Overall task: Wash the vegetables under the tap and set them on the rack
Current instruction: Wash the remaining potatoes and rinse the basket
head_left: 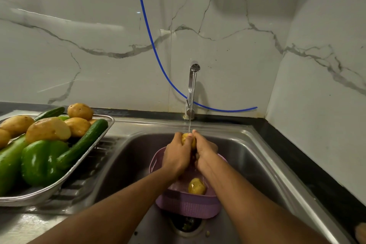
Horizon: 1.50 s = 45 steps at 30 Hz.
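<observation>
Head view: left hand (175, 159) and right hand (205, 154), both grips curled around potato (185, 138) under tap (191, 93) stream.

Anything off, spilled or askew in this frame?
Mostly normal. Both hands hold a potato under the tap. Oddities: a loose blue tube droops across the wall behind the tap, and scraps lie around the sink drain. The rack is heaped but nothing has spilled.
</observation>
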{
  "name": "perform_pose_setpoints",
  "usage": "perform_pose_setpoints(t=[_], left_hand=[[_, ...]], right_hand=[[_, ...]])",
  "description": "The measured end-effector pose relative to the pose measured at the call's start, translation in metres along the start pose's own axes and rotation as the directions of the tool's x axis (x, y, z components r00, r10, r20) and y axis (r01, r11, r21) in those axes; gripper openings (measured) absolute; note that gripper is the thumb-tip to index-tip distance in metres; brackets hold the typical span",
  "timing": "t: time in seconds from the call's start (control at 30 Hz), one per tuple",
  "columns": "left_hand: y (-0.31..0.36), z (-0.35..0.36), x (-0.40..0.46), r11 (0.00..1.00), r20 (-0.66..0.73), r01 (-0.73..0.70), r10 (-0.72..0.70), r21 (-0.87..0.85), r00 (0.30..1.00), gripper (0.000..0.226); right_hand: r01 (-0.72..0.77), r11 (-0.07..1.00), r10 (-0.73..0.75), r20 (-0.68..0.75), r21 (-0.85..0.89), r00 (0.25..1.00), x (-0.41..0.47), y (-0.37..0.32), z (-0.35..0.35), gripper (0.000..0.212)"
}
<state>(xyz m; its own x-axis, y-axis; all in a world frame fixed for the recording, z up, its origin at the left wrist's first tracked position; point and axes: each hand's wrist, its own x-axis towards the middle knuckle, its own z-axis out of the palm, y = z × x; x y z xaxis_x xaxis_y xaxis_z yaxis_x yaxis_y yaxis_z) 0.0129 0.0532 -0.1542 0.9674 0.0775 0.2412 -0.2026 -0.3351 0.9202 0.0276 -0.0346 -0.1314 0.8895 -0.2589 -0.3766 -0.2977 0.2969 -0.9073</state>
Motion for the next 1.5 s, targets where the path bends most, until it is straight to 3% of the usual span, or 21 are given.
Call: perform_pose_setpoints(t=[0.13,0.27,0.4,0.47,0.57,0.67,0.8,0.9,0.97,1.0,1.07,1.13,1.23,1.33,1.4,1.43,1.5], left_hand=[[0.001,0.0,0.0,0.993,-0.014,-0.084,0.085,0.077,0.996,0.033],[0.003,-0.001,0.005,0.986,-0.087,0.062,-0.076,-0.153,0.993,0.027],[0.0,-0.001,0.005,0.935,-0.13,0.185,-0.233,-0.303,0.964,0.032],[-0.001,-0.002,0.004,0.966,-0.178,0.136,-0.176,-0.219,0.968,0.03],[-0.002,-0.01,0.003,0.992,-0.214,-0.071,0.092,0.102,0.972,0.03],[-0.004,-0.02,0.003,0.873,-0.092,-0.284,0.345,0.395,0.934,0.039],[-0.003,-0.032,0.002,0.765,0.077,-0.403,0.425,0.502,0.902,0.048],[-0.003,-0.033,0.002,0.735,0.127,-0.429,0.431,0.526,0.894,0.048],[-0.005,-0.026,0.003,0.787,0.105,-0.373,0.371,0.492,0.922,0.04],[-0.003,-0.021,0.003,0.864,0.08,-0.307,0.301,0.4,0.95,0.036],[0.003,-0.011,0.006,0.995,0.08,-0.081,0.076,0.056,0.994,0.033],[0.015,-0.003,0.007,0.966,0.142,0.165,-0.138,-0.197,0.98,0.039],[0.028,-0.006,0.003,0.815,0.241,0.426,-0.355,-0.393,0.903,0.047],[0.033,-0.016,0.002,0.743,0.278,0.503,-0.42,-0.441,0.864,0.053],[0.032,-0.021,0.005,0.799,0.256,0.45,-0.375,-0.398,0.891,0.05],[0.03,-0.023,0.007,0.88,0.209,0.358,-0.304,-0.313,0.929,0.046],[0.018,-0.027,0.011,0.999,0.112,0.031,-0.028,-0.017,0.993,0.037]], right_hand=[[0.044,0.998,-0.041,0.064,-0.034,0.997,0.001,-0.004,-0.003,0.032],[0.289,0.937,-0.26,0.161,-0.196,0.952,-0.001,-0.006,0.002,0.024],[0.48,0.792,-0.349,0.365,-0.378,0.863,-0.004,0.004,0.013,0.03],[0.501,0.751,-0.359,0.371,-0.429,0.857,-0.007,0.004,0.015,0.032],[0.504,0.774,-0.384,0.348,-0.383,0.855,-0.005,-0.001,0.014,0.035],[0.375,0.85,-0.288,0.271,-0.368,0.918,-0.005,-0.009,0.013,0.051],[0.183,0.901,-0.09,0.244,-0.392,0.966,-0.01,-0.016,0.001,0.058],[0.132,0.921,-0.038,0.251,-0.367,0.967,-0.013,-0.016,-0.002,0.056],[0.231,0.866,-0.159,0.194,-0.443,0.968,-0.009,-0.013,0.002,0.054],[0.317,0.787,-0.275,0.159,-0.529,0.948,-0.005,-0.011,0.004,0.055],[0.426,0.621,-0.476,0.115,-0.658,0.872,0.001,-0.008,0.003,0.058],[0.487,0.51,-0.579,0.137,-0.709,0.804,-0.001,-0.009,-0.003,0.053],[0.604,0.329,-0.682,0.26,-0.726,0.684,-0.003,-0.007,-0.009,0.041],[0.694,0.123,-0.723,0.415,-0.709,0.552,-0.005,0.0,-0.004,0.028],[0.71,0.111,-0.74,0.419,-0.695,0.526,-0.003,0.0,-0.001,0.028],[0.706,0.136,-0.735,0.406,-0.695,0.542,-0.004,-0.001,0.001,0.029],[0.649,0.339,-0.667,0.313,-0.682,0.677,-0.002,-0.003,0.005,0.032]])
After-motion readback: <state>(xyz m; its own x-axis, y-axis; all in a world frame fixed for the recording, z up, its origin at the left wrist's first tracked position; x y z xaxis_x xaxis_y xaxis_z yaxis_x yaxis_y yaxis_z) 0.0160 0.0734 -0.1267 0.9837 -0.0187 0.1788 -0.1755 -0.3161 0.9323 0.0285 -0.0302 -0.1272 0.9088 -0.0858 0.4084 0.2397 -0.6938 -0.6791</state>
